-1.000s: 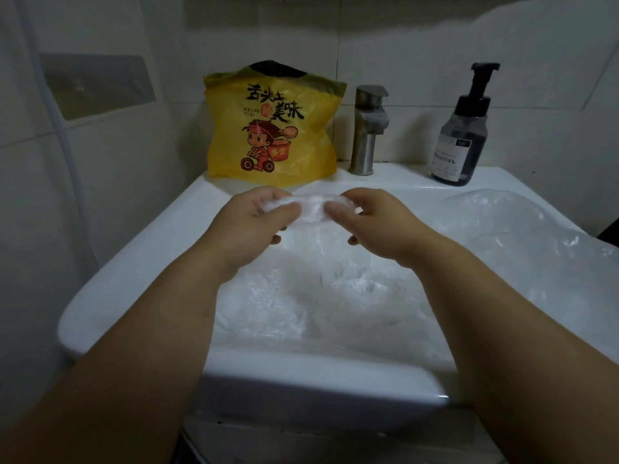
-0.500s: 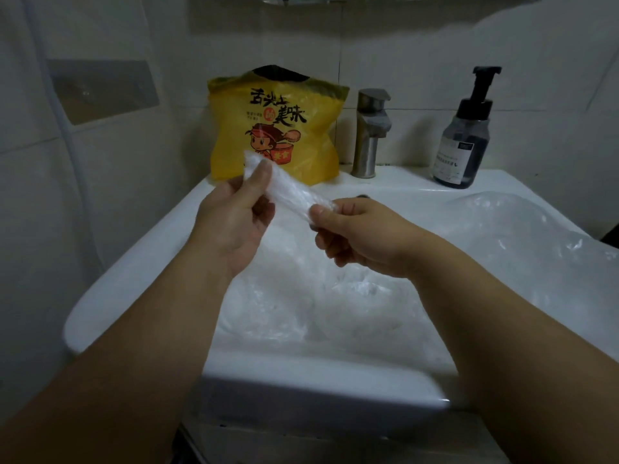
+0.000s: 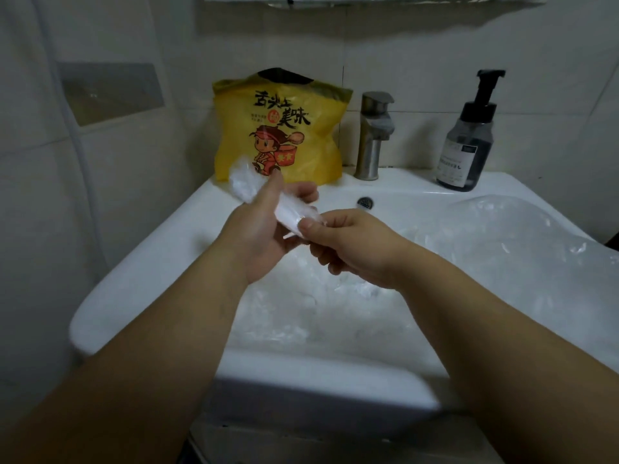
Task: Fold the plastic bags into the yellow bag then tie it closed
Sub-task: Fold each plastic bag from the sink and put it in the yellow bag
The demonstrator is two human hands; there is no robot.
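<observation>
A yellow bag [image 3: 284, 128] with a cartoon print stands upright at the back left of the sink, its top open. I hold a clear plastic bag folded into a narrow strip [image 3: 244, 185] above the basin, in front of the yellow bag. My left hand [image 3: 264, 226] holds the strip, thumb laid along it. My right hand [image 3: 345, 242] pinches its near end between thumb and fingers. More crumpled clear plastic bags [image 3: 335, 306] fill the basin and another large one [image 3: 522, 249] lies over the right side.
The white sink [image 3: 140, 283] has a metal tap [image 3: 373, 135] at the back and a dark pump bottle [image 3: 469, 142] at the back right. An overflow hole [image 3: 365, 201] shows below the tap. Tiled walls close in at left and behind.
The folded strip went from level between both hands to slanted, its far end up and left toward the yellow bag. My right hand has slid closer to my left.
</observation>
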